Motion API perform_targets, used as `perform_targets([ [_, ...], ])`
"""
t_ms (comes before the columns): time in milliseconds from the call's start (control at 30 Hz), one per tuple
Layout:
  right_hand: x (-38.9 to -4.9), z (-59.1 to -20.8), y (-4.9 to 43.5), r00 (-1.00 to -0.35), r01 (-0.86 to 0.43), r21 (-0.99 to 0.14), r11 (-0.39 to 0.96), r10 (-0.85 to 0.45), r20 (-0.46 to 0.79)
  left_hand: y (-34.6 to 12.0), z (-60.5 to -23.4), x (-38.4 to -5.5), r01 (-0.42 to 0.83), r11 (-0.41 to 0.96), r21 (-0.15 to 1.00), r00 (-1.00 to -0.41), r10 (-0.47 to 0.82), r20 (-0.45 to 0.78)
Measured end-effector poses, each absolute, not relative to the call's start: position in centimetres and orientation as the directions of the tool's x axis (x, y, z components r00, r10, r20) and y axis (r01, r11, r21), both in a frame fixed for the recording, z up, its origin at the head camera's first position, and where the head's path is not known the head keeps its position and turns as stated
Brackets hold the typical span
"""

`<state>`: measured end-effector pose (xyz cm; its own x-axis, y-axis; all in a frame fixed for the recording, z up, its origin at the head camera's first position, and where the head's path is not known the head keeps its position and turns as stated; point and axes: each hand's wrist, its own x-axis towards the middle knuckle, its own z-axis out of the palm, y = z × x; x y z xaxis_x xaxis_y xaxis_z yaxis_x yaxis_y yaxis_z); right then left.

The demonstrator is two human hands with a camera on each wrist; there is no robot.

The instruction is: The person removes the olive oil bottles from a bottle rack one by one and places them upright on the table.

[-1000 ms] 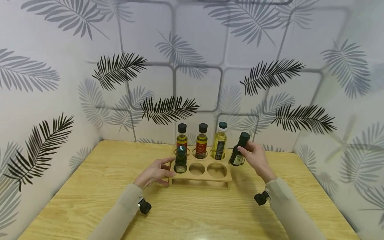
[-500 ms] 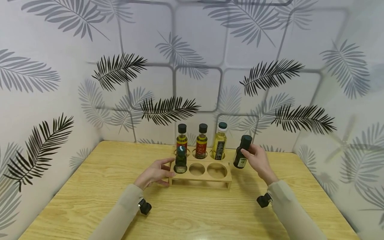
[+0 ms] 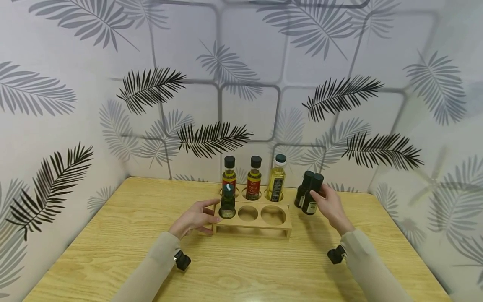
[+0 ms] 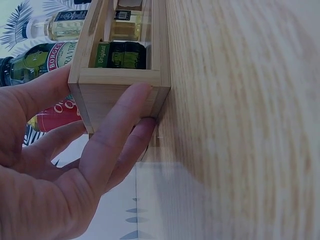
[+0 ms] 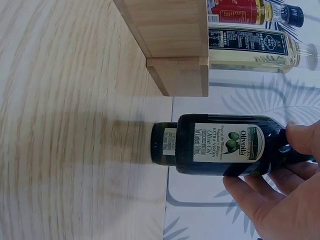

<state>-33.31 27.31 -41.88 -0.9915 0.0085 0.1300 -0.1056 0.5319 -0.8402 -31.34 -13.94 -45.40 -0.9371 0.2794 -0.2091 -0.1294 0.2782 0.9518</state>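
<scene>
Your right hand (image 3: 332,206) pinches a dark olive oil bottle (image 5: 220,145) around its shoulder, right of the wooden rack (image 3: 252,223), near a second dark bottle (image 3: 300,193). Your left hand (image 3: 194,217) rests spread fingers on the rack's end. Expect stiff, slick, breakable glass; grip below the cap (image 3: 318,176).

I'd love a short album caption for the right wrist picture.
Right hand holding a dark olive oil bottle, a second dark bottle behind it, near a wooden rack.
</scene>
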Motion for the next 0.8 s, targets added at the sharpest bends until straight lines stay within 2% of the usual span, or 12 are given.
perform_targets([
  [800,-34.9,-43.8,29.6,-0.994,-0.052,-0.833,0.550,0.053,0.097,-13.8,-45.4,-31.4,-0.146,0.282,0.948,-0.936,0.269,-0.225],
])
